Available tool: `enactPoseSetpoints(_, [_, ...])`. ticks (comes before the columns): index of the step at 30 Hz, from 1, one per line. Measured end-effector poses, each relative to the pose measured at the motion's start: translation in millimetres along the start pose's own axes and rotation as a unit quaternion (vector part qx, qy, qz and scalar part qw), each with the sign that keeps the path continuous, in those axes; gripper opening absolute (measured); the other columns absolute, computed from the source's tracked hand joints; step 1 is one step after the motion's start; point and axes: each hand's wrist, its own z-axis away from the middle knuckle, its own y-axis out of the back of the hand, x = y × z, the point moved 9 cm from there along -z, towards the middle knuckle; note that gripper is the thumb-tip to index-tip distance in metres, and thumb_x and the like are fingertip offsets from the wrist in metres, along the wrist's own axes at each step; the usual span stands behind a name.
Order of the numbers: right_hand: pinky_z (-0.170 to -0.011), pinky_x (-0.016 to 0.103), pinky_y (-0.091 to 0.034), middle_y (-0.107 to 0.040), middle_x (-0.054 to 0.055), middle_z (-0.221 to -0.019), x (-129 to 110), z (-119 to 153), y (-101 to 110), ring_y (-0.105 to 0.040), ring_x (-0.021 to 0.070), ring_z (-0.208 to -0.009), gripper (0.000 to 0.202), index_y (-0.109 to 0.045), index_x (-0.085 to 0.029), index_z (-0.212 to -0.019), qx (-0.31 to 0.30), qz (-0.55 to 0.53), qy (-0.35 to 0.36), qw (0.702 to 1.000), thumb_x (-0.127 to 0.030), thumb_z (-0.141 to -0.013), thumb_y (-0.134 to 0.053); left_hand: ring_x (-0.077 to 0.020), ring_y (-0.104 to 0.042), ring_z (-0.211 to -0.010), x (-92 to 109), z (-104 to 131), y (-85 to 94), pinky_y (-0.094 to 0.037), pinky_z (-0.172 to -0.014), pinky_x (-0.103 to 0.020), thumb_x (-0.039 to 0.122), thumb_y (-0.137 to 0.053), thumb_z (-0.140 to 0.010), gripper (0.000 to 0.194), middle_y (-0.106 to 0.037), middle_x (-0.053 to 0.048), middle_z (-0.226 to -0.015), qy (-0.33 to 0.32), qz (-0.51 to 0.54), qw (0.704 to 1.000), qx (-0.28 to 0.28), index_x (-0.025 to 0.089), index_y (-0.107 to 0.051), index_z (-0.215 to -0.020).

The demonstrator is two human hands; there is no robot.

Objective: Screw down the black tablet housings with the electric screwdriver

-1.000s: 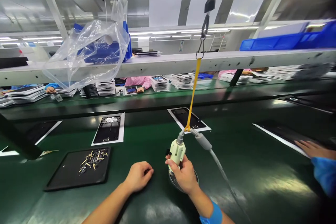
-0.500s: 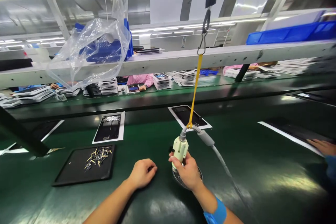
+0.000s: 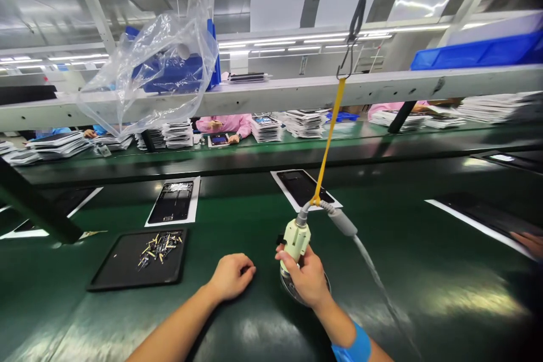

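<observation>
My right hand is wrapped round a pale cream electric screwdriver, which hangs from a yellow strap. The tool points down, its tip hidden behind my fingers, over a round metal dish that is mostly covered by the hand. To the left, my left hand rests on the green bench in a loose fist. Its inner fingers are hidden, so I cannot see whether they hold anything. Beyond the screwdriver a black tablet housing lies on a white sheet.
A black tray with small loose parts stands at left. Another housing lies behind it. A grey cable trails right from the tool. At the right edge, a co-worker's blurred hand touches a dark panel.
The view has shifted slightly. The strap's top and its hook have swung to the right. The co-worker's hand at right has moved further out of view. My hands keep nearly the same pose.
</observation>
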Motion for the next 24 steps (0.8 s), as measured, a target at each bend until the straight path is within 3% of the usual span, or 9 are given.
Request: enactPoseSetpoints(24, [-0.071,0.032,-0.060,-0.079,0.009,-0.083,-8.3,-0.1,3.1,-0.075,0.0237,-0.072,0.041,-0.069,-0.020,-0.093,0.013,-0.006,-0.003,1.000,-0.059,-0.083,-0.064,-0.0179,-0.066,-0.081,-0.5,-0.5,-1.1,-0.045,-0.075,-0.027,0.030,-0.053,-0.094,0.025,-0.074,-0.004,-0.087,0.002,-0.001,1.000,-0.002,0.020,-0.075,-0.091])
